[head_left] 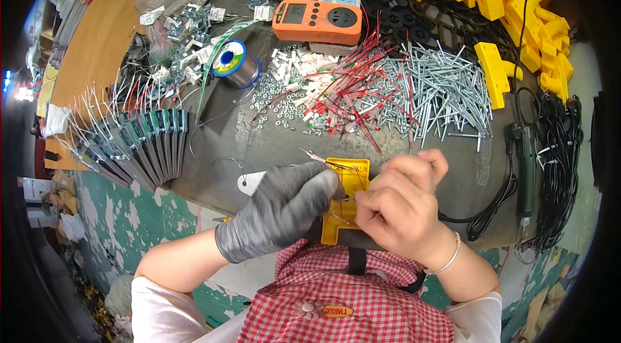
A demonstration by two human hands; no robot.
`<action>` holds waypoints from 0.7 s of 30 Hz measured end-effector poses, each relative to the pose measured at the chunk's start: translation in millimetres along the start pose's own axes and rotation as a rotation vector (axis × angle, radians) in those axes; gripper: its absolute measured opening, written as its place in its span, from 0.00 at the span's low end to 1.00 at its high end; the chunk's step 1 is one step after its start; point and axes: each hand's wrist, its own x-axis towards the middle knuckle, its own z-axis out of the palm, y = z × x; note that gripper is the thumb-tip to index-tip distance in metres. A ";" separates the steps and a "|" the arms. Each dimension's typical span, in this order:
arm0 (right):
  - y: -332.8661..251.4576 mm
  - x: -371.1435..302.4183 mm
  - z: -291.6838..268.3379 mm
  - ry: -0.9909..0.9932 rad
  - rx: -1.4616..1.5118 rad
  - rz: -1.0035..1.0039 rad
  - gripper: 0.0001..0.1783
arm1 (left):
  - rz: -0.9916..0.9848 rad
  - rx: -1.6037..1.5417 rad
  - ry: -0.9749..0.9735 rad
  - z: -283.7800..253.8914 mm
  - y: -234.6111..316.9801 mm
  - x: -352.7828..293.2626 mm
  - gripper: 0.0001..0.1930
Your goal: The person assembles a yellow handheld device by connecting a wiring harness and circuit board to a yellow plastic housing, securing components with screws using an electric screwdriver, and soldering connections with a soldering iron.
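A yellow plastic housing half [359, 171] lies hollow side up at the near edge of the table, partly covered by both hands. My left hand [278, 210], in a grey knit glove, is closed over its left side, with thin wires [315, 157] sticking out past the fingers. From the right, my bare right hand [404, 207] leans over the same housing, thumb and fingertips pinched together. Whatever sits in that pinch is hidden by the fingers. Thin red wire shows inside the housing between the hands.
Beyond the hands lie heaps of long screws [446, 91], nuts [278, 107] and red wires [362, 84]. A solder spool [244, 71] and an orange meter [317, 21] stand behind. Dark strips with wires [142, 142] fan out left. An electric screwdriver [525, 175] and black cables [557, 162] lie right.
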 end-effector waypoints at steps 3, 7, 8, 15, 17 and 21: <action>2.3 0.7 2.9 0.011 0.052 0.014 0.12 | 0.481 0.536 0.151 4.0 -6.4 3.2 0.10; -1.3 1.9 -1.1 -0.020 0.000 -0.049 0.12 | 0.654 0.679 0.190 5.7 -18.5 7.3 0.09; -1.2 0.6 -3.7 -0.027 -0.014 -0.038 0.12 | 0.573 0.530 0.136 4.3 -19.7 7.3 0.10; 3.2 6.3 5.3 0.058 0.187 0.226 0.11 | 0.016 0.128 0.357 -27.3 -55.2 -7.0 0.08; 2.3 7.9 5.8 0.054 0.237 0.271 0.11 | 0.273 0.503 0.501 -46.5 -47.7 13.7 0.07; -4.7 0.8 6.6 0.067 0.154 0.311 0.11 | 0.574 0.943 0.619 -72.5 -36.7 67.0 0.06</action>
